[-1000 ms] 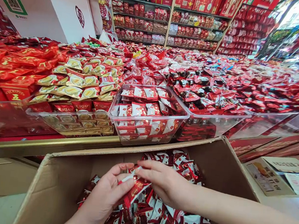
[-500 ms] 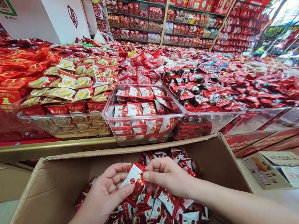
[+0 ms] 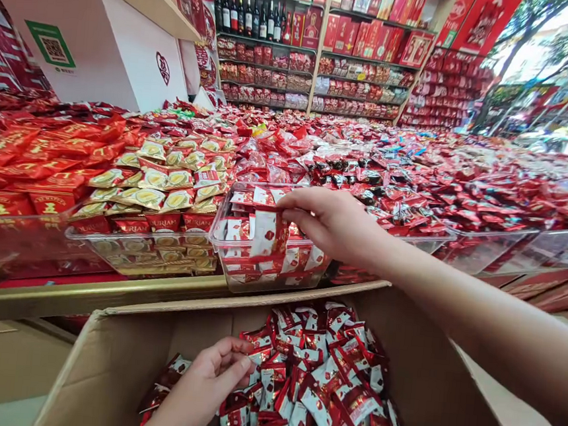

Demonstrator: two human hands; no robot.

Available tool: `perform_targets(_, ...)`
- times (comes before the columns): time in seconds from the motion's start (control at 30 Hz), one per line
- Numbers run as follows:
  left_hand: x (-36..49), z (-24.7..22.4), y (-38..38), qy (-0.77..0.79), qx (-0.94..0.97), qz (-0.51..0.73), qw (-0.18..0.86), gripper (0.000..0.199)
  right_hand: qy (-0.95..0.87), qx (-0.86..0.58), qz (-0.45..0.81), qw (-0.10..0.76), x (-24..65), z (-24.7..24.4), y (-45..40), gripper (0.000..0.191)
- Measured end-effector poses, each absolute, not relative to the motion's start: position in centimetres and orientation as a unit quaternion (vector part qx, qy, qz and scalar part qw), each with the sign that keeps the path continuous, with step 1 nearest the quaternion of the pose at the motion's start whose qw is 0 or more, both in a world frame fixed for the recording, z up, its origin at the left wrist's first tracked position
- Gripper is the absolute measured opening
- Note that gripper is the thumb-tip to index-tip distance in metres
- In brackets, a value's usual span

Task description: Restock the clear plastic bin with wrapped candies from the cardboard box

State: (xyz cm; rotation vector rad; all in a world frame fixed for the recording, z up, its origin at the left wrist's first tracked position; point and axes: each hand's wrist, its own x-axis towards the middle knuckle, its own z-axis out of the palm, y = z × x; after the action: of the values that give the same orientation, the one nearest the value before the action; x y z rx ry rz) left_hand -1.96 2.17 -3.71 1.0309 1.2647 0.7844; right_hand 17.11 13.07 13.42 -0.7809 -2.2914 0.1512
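Pinched by its top edge in my right hand [image 3: 335, 224] is a red-and-white wrapped candy packet [image 3: 265, 234]. It hangs in front of the clear plastic bin [image 3: 220, 234], which holds rows of similar packets. Down in the cardboard box [image 3: 117, 357], my left hand [image 3: 214, 379] is closed, thumb and fingers drawn together. It is low over a loose heap of the same candy packets [image 3: 317, 401]; whether a packet is between its fingertips is hidden.
Bins of durian-wrapped sweets [image 3: 158, 199] and red packets [image 3: 33, 178] stand to the left. More sweets [image 3: 454, 201] fill bins on the right. A gold-coloured rail [image 3: 158, 291] runs along the display's front. Behind are shelves of bottles [image 3: 251, 18] and a white cabinet [image 3: 113, 59].
Both hands were together over the box on one packet. My right hand has carried a packet up to the clear bin, while my left stayed low. The view has tilted up.
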Motion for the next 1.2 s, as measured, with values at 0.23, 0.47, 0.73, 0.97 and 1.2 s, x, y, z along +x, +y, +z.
perform_targets(0.23, -2.4, -4.0, 2.2, 0.540, 0.476, 0.328, 0.612, 0.021, -0.868, -0.322, 0.058, 0.374, 15.3, 14.6, 14.7, 0.020)
perform_targets(0.47, -2.6, -5.0, 2.0, 0.540, 0.511, 0.313, 0.591, 0.018, -0.928, -0.307, 0.087, 0.192, 13.8, 14.0, 15.6, 0.019)
perform_targets(0.73, -2.6, -4.6, 2.2, 0.537, 0.495, 0.314, 0.607, 0.016, -0.928, -0.322, 0.170, 0.079, 11.9, 13.5, 17.2, 0.019)
perform_targets(0.97, -2.5, -4.5, 2.0, 0.544, 0.519, 0.290, 0.592, 0.018, -0.932, -0.320, 0.165, 0.043, 11.7, 13.4, 18.3, 0.017)
perform_targets(1.2, -2.5, -4.1, 1.9, 0.542, 0.527, 0.285, 0.590, 0.019, -0.931, -0.329, 0.158, 0.022, 11.2, 13.1, 18.4, 0.018)
